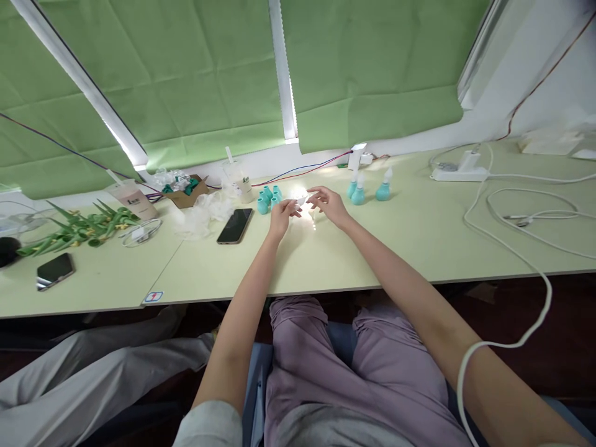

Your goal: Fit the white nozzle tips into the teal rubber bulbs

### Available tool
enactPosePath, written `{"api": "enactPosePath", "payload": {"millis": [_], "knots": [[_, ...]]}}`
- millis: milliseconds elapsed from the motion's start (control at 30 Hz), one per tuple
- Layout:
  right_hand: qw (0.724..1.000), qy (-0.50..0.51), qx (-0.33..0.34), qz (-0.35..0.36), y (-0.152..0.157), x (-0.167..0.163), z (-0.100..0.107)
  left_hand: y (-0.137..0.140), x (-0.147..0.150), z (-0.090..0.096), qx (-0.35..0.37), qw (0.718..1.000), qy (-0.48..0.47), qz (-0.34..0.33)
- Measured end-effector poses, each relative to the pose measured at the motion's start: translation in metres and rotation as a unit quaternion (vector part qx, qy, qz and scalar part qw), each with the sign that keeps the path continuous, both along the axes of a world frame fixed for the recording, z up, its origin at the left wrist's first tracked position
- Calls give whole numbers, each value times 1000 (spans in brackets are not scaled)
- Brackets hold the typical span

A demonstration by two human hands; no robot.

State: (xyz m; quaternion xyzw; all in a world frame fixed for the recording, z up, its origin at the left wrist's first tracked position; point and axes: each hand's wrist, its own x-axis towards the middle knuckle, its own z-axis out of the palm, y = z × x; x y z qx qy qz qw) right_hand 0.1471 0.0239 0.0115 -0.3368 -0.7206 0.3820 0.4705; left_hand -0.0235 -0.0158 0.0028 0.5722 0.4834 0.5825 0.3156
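Note:
My left hand (283, 218) and my right hand (328, 206) meet over the far part of the table. Between their fingertips is a small white piece (302, 201), pinched from both sides; its exact kind is too small to make out. Just left of my left hand stands a cluster of several small open turquoise pots (263, 203). To the right of my right hand are three round turquoise bases with pale pointed tips, one of them a turquoise base (383, 192) set apart from the other two.
A black phone (235, 226), crumpled clear plastic (200, 216), a cardboard box (189, 196) and drink cups lie to the left. Further left are green-stemmed flowers (88, 226) and another phone (54, 271). A power strip (460, 174) and white cables (547, 292) occupy the right. Someone's legs (116, 366) show at left.

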Motion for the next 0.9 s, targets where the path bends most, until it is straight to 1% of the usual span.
{"api": "enactPosePath", "payload": {"millis": [67, 133, 200, 267, 333, 400, 500, 633, 800, 867, 900], "knots": [[994, -67, 57, -69, -2, -3, -3, 1, -7, -1, -7, 997, -63, 41], [970, -167, 122, -124, -3, -8, -7, 0, -13, 0, -9, 989, -130, 76], [936, -269, 181, -136, -2, -17, -10, -1, -17, 1, -14, 980, -173, 97], [897, -354, 228, -131, 1, -26, -12, -2, -18, 2, -26, 977, -187, 104], [865, -416, 249, -129, 7, -35, -12, -3, -17, 2, -37, 977, -183, 99], [848, -451, 243, -135, 13, -42, -11, -3, -16, 1, -44, 979, -175, 94], [847, -464, 222, -136, 20, -48, -9, -3, -14, -1, -45, 981, -168, 89], [851, -455, 232, -118, 24, -53, -13, -5, -13, -1, -40, 979, -184, 84], [843, -462, 240, -136, 22, -58, -20, -7, -12, 1, -38, 977, -194, 83], [849, -443, 255, -135, 19, -56, -19, -7, -12, 1, -42, 977, -191, 81], [856, -423, 264, -135, 17, -54, -17, -7, -12, 0, -42, 978, -190, 79]]}}
